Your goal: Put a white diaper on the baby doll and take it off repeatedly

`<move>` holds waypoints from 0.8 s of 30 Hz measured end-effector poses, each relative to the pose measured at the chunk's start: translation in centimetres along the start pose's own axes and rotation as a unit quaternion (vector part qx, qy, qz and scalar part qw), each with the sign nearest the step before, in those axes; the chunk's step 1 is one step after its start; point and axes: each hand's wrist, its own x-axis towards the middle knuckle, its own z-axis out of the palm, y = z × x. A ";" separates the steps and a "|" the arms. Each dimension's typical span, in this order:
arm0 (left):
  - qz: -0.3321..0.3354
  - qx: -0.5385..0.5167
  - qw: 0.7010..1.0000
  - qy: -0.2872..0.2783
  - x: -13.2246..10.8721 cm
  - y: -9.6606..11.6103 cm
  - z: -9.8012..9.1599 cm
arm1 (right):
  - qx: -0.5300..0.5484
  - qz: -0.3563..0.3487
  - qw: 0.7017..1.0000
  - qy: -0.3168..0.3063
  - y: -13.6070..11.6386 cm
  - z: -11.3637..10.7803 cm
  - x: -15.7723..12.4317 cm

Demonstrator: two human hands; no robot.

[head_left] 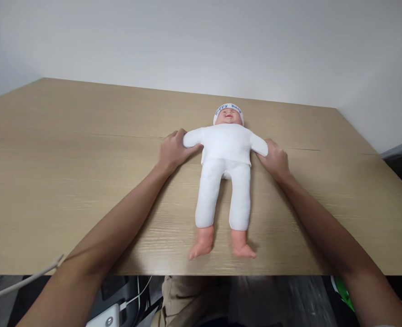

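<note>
A baby doll (226,141) in a white top, white trousers and a white headband with blue lettering lies on its back on the wooden table (85,181). Its head points to the far side and its bare feet toward me. My left hand (175,150) is closed round the end of the doll's arm on the left, thumb toward the body. On the other side, my right hand (275,159) grips the end of the opposite arm. Both doll hands are hidden in my grasp. The two arms are spread outward from the body.
A pale wall (201,45) stands behind the table's far edge. Below the near edge, a white device (107,316) with a plugged-in cable shows at the left. A white cord (23,282) runs by my left forearm. Something green (344,293) is under the table at the right.
</note>
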 end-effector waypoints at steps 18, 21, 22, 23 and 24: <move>0.054 0.038 0.998 0.006 7.9 -2.6 2.8 | 0.042 -0.064 0.997 0.017 2.9 4.3 8.3; 0.067 0.050 0.996 0.011 7.9 -3.0 3.1 | 0.064 -0.093 0.994 0.006 3.6 4.0 8.5; 0.068 0.051 0.996 0.012 7.9 -3.1 3.2 | 0.069 -0.102 0.992 0.004 3.8 3.8 8.6; 0.069 0.050 0.996 0.013 8.0 -3.2 3.3 | 0.072 -0.108 0.991 0.003 3.9 3.8 8.6; 0.070 0.049 0.996 0.014 8.1 -3.3 3.4 | 0.074 -0.112 0.991 0.004 4.1 3.7 8.7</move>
